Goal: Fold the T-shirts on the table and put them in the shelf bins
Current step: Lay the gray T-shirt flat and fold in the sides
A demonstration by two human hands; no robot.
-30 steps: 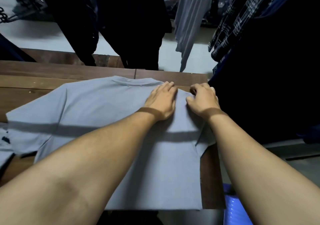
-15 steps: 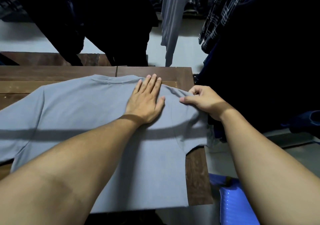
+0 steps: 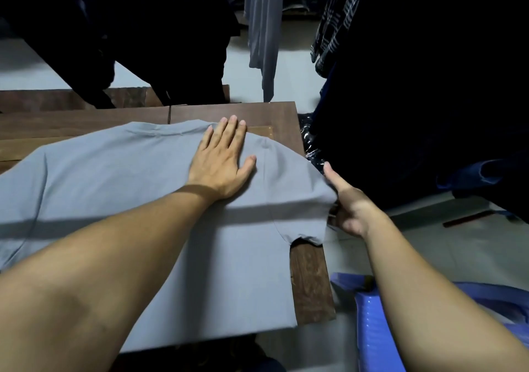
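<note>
Right grip (image 3: 347, 208) pinches the grey T-shirt (image 3: 114, 188) by its sleeve at centre right, past the desk (image 3: 310, 283) edge; my left grip (image 3: 221, 161) presses flat on its shoulder. Tugging hard could skew the spread shirt.

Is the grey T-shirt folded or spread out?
Spread: the T-shirt lies flat on the table, neither sleeve folded in.

— How many shirts on the counter (image 3: 286, 114)?
— One grey T-shirt (image 3: 114, 185). Two hands at it: left hand (image 3: 221, 161), right hand (image 3: 352, 208).
— Beyond the counter?
— One hanging grey garment (image 3: 263, 28), one checked garment (image 3: 335, 22). Right of the counter, one blue plastic object (image 3: 375, 328).
</note>
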